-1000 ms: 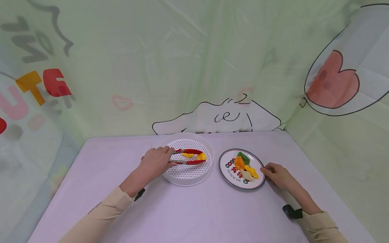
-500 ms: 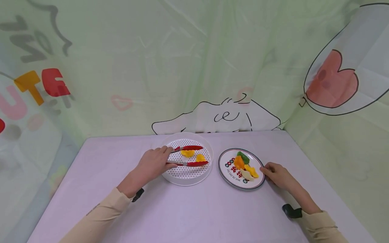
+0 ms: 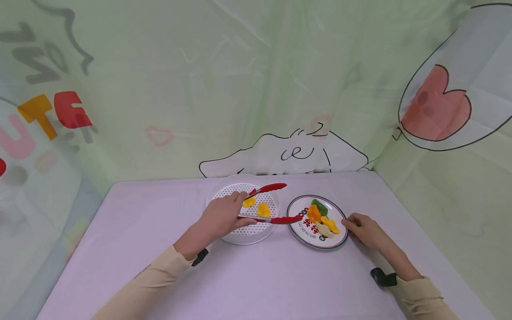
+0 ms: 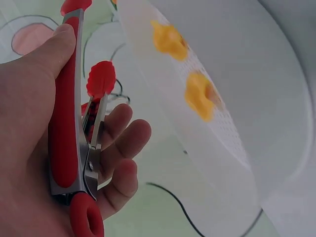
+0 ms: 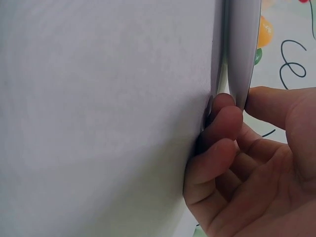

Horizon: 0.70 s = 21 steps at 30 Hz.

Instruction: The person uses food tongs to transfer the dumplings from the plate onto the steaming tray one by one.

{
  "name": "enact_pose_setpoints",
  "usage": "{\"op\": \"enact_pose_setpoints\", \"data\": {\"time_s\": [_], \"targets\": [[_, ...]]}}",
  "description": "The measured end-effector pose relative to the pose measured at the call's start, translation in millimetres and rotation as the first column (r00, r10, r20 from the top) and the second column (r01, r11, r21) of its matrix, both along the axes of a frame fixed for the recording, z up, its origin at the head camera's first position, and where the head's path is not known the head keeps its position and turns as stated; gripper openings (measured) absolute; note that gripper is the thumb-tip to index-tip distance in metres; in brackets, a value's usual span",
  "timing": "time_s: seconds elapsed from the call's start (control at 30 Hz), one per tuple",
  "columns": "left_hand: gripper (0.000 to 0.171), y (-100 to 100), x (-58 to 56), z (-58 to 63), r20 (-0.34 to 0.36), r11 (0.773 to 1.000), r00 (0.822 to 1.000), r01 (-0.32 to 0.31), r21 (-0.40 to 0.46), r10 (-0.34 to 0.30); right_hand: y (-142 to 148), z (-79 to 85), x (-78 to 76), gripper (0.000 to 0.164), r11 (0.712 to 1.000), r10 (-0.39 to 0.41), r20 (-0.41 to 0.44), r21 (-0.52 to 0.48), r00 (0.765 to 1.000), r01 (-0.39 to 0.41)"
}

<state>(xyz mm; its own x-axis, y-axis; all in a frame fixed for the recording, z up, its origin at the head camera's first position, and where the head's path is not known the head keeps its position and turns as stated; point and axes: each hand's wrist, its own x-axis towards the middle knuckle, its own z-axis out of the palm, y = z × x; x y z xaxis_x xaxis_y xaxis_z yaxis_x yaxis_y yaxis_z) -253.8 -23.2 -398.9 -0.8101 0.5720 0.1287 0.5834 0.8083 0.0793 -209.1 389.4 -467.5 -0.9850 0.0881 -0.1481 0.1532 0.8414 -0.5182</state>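
Note:
My left hand (image 3: 222,215) grips a pair of red-tipped tongs (image 4: 66,108) by its handles, thumb on one arm and fingers round the other. The tongs are spread wide with nothing between their tips. They reach over the right rim of a round white steamer basket (image 3: 248,240), one tip overlapping the plate's left edge in the head view. Two yellow pieces (image 3: 263,210) lie on the basket's perforated bottom. My right hand (image 3: 366,229) pinches the right rim of a round plate (image 3: 298,206), thumb above and fingers beneath. Green (image 3: 319,206), orange (image 3: 314,214), yellow and cream pieces lie on the plate.
A pale lilac cloth covers the table (image 3: 256,284). Behind it hangs a light green printed curtain (image 3: 224,89), which also closes off both sides. The basket and plate stand near the table's back edge, side by side.
My left hand has moved right with the tongs, from over the basket toward the plate. The tongs have spread wider, leaving both yellow pieces in the basket. My right hand stays at the plate.

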Motion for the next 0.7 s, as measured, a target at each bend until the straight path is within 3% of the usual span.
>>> {"op": "enact_pose_setpoints", "data": {"time_s": [0.4,0.7], "targets": [[0.075,65,25.6,2.7,-0.076,0.987,0.988,0.127,-0.096,-0.134,-3,2.4,0.9,0.04,1.0,-0.01,-0.002,0.011,1.0,0.01],[0.072,79,29.0,-15.1,-0.109,0.974,0.976,0.172,-0.144,-0.189,0,-1.8,-0.9,0.039,1.0,-0.007,-0.004,0.014,1.0,0.007]]}}
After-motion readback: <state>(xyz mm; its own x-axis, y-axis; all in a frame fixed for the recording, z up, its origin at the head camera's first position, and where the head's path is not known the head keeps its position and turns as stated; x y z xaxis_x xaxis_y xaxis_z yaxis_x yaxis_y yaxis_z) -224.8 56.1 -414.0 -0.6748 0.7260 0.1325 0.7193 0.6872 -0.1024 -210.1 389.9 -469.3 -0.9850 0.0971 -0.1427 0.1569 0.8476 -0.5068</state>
